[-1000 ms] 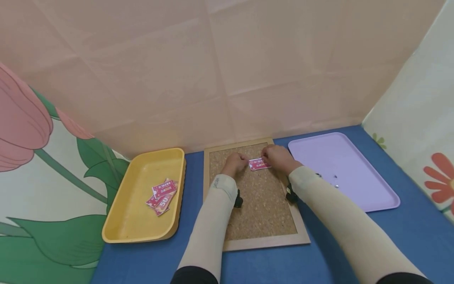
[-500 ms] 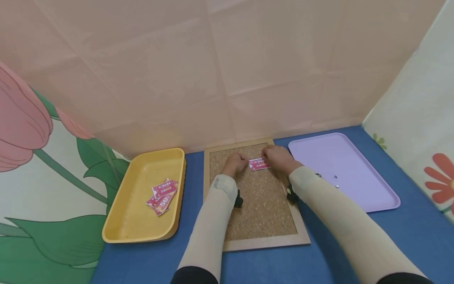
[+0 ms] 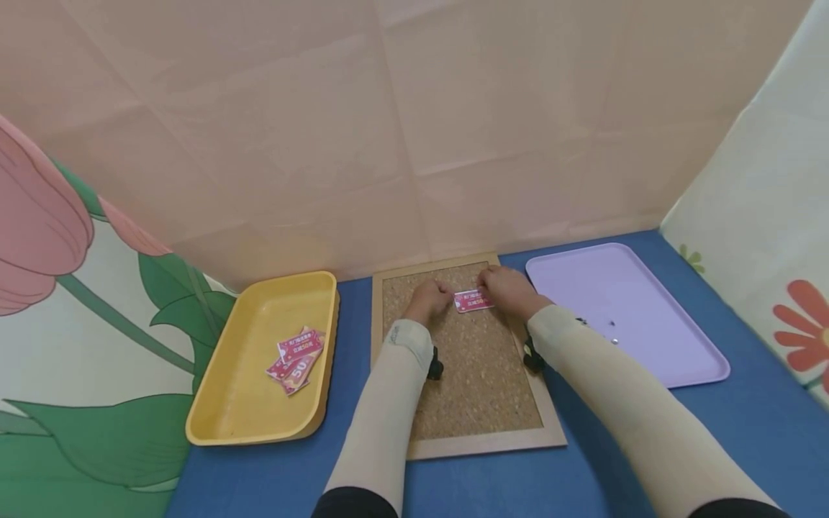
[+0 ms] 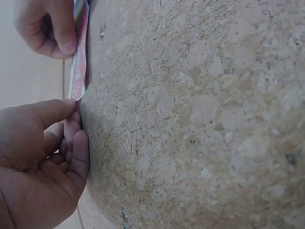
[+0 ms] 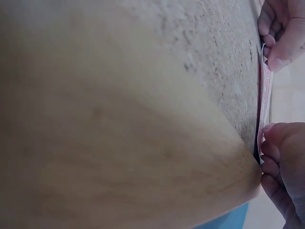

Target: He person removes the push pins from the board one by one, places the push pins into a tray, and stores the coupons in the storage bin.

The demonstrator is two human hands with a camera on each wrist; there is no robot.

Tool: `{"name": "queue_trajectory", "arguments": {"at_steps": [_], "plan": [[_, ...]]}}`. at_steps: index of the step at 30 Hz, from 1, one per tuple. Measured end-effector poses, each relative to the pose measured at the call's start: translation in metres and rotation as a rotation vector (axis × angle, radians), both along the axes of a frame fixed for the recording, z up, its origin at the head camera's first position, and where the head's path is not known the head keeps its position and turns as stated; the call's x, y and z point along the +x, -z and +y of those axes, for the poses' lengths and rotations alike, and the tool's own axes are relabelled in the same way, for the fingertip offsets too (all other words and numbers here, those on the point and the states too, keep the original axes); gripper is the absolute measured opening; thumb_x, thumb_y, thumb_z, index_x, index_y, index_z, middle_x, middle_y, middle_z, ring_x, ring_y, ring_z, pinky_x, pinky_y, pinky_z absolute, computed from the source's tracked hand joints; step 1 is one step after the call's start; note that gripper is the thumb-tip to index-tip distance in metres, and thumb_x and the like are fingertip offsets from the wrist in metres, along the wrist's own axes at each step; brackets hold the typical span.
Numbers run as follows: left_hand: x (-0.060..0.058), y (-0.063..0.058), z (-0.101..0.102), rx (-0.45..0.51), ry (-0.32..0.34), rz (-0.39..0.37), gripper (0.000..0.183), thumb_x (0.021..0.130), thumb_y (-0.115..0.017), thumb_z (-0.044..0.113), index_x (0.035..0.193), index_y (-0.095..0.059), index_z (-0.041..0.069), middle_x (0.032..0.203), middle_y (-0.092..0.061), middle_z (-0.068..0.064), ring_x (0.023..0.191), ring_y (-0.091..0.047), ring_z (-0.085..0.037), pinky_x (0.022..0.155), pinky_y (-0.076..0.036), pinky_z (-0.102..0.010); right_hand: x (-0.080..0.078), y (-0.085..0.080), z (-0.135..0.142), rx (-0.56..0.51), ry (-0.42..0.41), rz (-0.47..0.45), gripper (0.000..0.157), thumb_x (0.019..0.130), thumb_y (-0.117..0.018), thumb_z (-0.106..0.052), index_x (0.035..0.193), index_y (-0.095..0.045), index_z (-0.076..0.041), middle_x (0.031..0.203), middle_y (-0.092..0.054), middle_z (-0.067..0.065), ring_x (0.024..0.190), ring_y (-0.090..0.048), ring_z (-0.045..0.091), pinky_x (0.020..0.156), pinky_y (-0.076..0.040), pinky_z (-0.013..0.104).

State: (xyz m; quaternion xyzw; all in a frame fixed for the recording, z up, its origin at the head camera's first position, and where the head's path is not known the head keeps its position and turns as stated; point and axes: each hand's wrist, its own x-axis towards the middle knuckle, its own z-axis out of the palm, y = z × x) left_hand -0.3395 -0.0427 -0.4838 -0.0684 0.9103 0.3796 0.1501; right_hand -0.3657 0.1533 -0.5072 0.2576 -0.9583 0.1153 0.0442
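A pink and white coupon (image 3: 469, 302) lies near the far end of a wood-framed corkboard (image 3: 479, 388). My left hand (image 3: 427, 301) pinches its left corner between thumb and fingertip. At the other end, my right hand (image 3: 509, 289) grips the coupon by its right edge and covers that part in the head view. The left wrist view has the coupon (image 4: 79, 71) edge-on, its near corner curling slightly off the cork. From the right wrist, the coupon (image 5: 263, 102) appears as a thin strip between both thumbs.
To the left, a yellow tray (image 3: 233, 403) contains several pink coupons (image 3: 300, 352). A lilac tray (image 3: 654, 309) at right bears a few tiny metallic pieces (image 3: 614, 341), partly behind my right sleeve. Blue cloth covers the table (image 3: 479, 489); a beige sheet (image 3: 324, 144) rises behind it.
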Motion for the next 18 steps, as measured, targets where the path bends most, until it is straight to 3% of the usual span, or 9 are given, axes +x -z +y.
{"name": "queue_trajectory", "arguments": {"at_steps": [18], "plan": [[0.0015, 0.0001, 0.0025, 0.004, 0.007, -0.003, 0.017, 0.097, -0.06, 0.026, 0.103, -0.071, 0.014, 0.092, -0.061, 0.0, 0.082, -0.054, -0.016, 0.072, -0.047, -0.033, 0.004, -0.0042, 0.0047, -0.044, -0.01, -0.025, 0.011, 0.094, -0.063, -0.016, 0.097, -0.066, -0.006, 0.091, -0.062, 0.006, 0.084, -0.059, 0.025, 0.078, -0.049, 0.044]]}}
